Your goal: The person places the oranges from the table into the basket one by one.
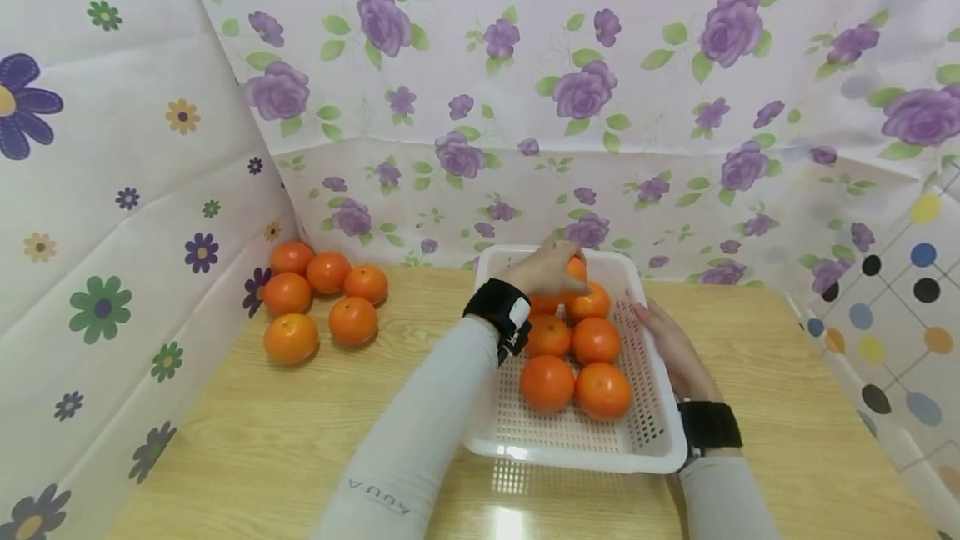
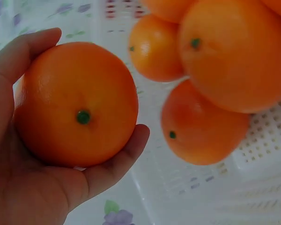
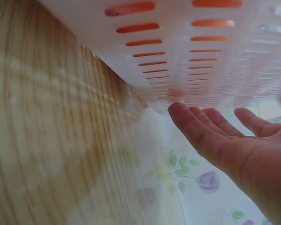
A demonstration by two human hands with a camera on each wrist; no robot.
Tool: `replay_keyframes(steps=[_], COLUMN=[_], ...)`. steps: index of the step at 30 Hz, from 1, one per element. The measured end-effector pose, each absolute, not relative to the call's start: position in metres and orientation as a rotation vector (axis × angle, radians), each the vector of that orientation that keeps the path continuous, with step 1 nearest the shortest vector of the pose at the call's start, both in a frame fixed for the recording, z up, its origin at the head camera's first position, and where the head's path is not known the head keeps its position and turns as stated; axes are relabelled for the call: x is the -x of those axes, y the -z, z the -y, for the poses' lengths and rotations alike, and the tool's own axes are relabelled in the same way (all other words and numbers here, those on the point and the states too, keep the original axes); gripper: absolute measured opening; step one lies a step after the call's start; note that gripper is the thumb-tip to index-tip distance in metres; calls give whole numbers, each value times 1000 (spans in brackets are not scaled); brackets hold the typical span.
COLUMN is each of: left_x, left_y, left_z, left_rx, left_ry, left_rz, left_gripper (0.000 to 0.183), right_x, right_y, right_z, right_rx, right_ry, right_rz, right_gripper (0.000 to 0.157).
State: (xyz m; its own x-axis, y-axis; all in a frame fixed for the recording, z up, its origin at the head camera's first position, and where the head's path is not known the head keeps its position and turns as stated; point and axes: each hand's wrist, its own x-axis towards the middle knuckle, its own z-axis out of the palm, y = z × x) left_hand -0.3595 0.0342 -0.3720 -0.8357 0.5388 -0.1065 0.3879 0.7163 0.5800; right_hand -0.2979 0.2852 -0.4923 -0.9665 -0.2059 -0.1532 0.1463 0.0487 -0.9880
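Observation:
My left hand (image 1: 542, 270) reaches over the far part of a white plastic basket (image 1: 570, 458) and holds an orange (image 2: 79, 105). In the left wrist view its thumb and fingers curve round the sides of that fruit, whose green stem spot faces the camera. Several more oranges (image 1: 547, 383) lie inside the basket, some partly hidden by the left hand. At the basket's right side is my right hand (image 1: 675, 348). Its fingers (image 3: 210, 129) extend fairly straight, with the tips at the slotted outer wall (image 3: 178, 61) in the right wrist view.
A group of several oranges (image 1: 352, 322) sits at the table's back left. The wooden table (image 1: 337, 440) is bounded by flowered sheets at the back (image 1: 525, 98) and left (image 1: 112, 215), and by a dotted sheet (image 1: 892, 332) at the right.

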Motion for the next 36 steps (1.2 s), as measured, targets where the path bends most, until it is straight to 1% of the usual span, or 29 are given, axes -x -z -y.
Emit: replay_keyframes(steps=[11,17,22,24,31,36], left_x=[355,349,349,349,354,355], left_y=[388,389,389,388,392,394], left_z=[-45,-44,-44,-44,-43,-41], left_rx=[-710,-636,-689,-732,-723,-723], left_ry=[-567,-617,-503,-479,-548,-544], left_rz=[-2661,-2541,-2540,-2557,-2542,-2569], left_gripper=[40,44,44,45,59,60], right_x=[297,298,299,299,299,299], right_y=[491,491,491,491,491,491], right_z=[-285,-285,-286,-287,-288,-289], right_rx=[59,64,74,71,79,88], right_ry=[1984,1979,1981,1988,2000,1998], right_rz=[-2089,-2105,-2099,-2093,-2081,-2082], right_gripper=[70,71,70,70,70,71])
